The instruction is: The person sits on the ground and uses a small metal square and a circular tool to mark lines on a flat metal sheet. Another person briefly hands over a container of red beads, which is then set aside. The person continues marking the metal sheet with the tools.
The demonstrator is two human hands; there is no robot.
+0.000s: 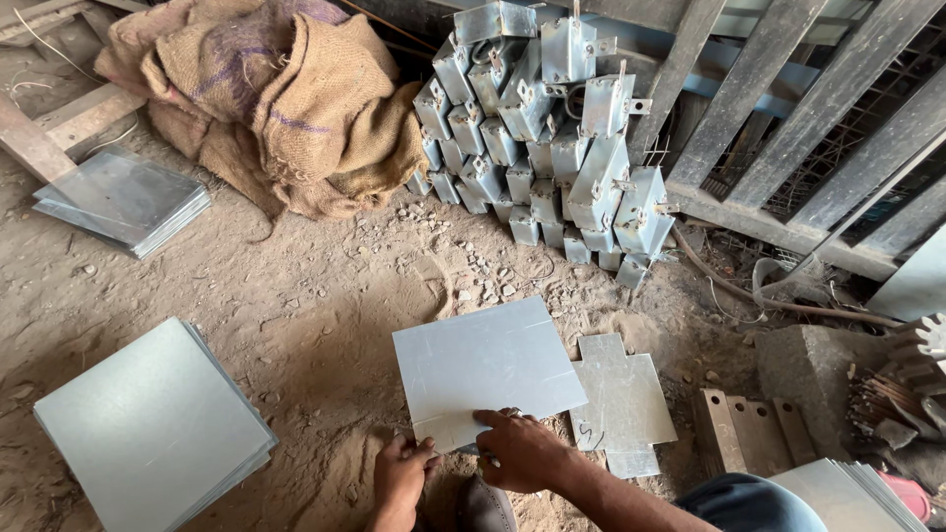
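- One flat square of grey sheet metal lay on the dirt floor, just ahead of the person; dull, lightly scratched, near edge under the hands.
- Right hand pressed down on the sheet's near edge, fingers curled as if around a small tool; tool itself too hidden to confirm.
- Left hand rested at the sheet's near left corner, fingers bent, pinning the edge; not seen to grasp anything.
- Cross-shaped cut blank lay touching the sheet's right side, notched at its corners, same grey metal.
- Judged progress: sheet looked uncut and unfolded, so the work on this piece seemed at an early stage.
- Uncut stock: a stack of square sheets at near left, a second stack farther left, more at lower right.
- Finished pieces: many folded metal boxes, piled well beyond the sheet, with small pins and tabs protruding.
- Coarse burlap sacks heaped beside the pile; dark wooden slats behind it.
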